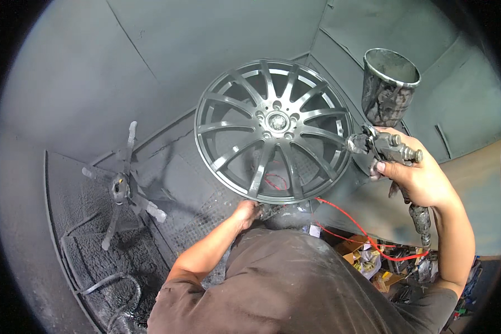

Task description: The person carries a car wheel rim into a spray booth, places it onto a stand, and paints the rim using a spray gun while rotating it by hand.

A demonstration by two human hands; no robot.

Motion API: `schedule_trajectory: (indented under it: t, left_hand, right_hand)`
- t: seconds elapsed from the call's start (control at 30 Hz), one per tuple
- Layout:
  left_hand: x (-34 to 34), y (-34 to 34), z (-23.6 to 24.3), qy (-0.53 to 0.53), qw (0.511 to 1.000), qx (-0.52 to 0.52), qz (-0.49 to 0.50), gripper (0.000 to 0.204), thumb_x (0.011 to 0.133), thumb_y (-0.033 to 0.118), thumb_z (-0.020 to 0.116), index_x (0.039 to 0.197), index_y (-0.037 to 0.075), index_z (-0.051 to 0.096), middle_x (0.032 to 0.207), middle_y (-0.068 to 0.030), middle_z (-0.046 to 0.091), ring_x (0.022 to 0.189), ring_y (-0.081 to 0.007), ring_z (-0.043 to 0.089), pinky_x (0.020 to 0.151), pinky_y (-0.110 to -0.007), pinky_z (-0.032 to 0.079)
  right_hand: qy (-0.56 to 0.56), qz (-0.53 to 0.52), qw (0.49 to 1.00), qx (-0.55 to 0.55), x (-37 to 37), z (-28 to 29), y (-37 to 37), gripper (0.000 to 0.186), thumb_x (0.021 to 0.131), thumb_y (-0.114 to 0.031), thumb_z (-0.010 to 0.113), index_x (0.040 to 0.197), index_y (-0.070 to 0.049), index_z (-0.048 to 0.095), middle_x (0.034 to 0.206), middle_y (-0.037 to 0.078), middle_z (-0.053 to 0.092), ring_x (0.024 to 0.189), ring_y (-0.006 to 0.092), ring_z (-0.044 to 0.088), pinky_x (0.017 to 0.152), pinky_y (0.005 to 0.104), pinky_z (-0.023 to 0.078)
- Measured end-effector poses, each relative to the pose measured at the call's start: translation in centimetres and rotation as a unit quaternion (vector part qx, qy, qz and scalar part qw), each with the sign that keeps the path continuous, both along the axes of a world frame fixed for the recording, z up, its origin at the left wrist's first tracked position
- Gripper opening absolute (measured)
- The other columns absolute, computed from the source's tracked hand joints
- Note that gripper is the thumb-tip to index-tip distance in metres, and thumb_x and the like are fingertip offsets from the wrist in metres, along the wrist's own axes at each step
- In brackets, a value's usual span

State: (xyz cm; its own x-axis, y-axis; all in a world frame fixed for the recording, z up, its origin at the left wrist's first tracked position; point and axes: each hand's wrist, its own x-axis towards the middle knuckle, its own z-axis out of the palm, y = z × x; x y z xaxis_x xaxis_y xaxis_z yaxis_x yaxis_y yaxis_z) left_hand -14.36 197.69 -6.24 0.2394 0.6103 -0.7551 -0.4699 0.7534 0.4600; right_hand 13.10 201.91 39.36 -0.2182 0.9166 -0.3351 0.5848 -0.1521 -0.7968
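Fingers (394, 169) of the right hand (428, 181) wrap around the handle of a paint-caked spray gun (395, 149), the elbow bent and the forearm raised at the right. The nozzle points left toward the rim of a grey multi-spoke wheel (278, 121), which sits just ahead of the torso, its face showing. The left hand (247, 212) reaches to the wheel's near edge, its fingertips hidden beneath the rim, so I cannot tell whether they grip. What supports the wheel is hidden too. A red hose (357, 222) passes out of sight under the wheel; dim clutter (384, 275) is partly covered by the shirt (273, 278).
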Motion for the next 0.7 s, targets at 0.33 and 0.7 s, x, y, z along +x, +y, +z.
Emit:
schedule_trajectory:
  t: [0.33, 0.7]
  left_hand:
    - [2.5, -2.3, -2.5, 0.009, 0.979, -0.026, -0.203, 0.020, 0.086, 0.007, 0.055, 0.104, 0.001, 0.061, 0.104, -0.0090, 0.062, 0.095, -0.0224, 0.060, 0.087, -0.040, 0.049]
    - [-7.3, 3.7, -3.5, 0.103, 0.985, 0.124, 0.061, 0.038, 0.099, 0.037, 0.050, 0.122, 0.009, 0.060, 0.119, -0.0070, 0.066, 0.112, -0.0241, 0.060, 0.100, -0.048, 0.044]
  right_hand:
    - [0.001, -0.018, 1.000, -0.006, -0.6, 0.4, 1.2, 0.043, 0.089, -0.013, 0.064, 0.130, -0.005, 0.054, 0.079, -0.001, 0.060, 0.070, 0.0060, 0.058, 0.049, 0.0214, 0.044]
    - [-0.004, 0.010, 0.999, -0.045, -0.9, -0.1, 1.7, 0.043, 0.090, -0.013, 0.062, 0.132, -0.008, 0.055, 0.081, -0.001, 0.061, 0.072, 0.0074, 0.058, 0.051, 0.0242, 0.046]
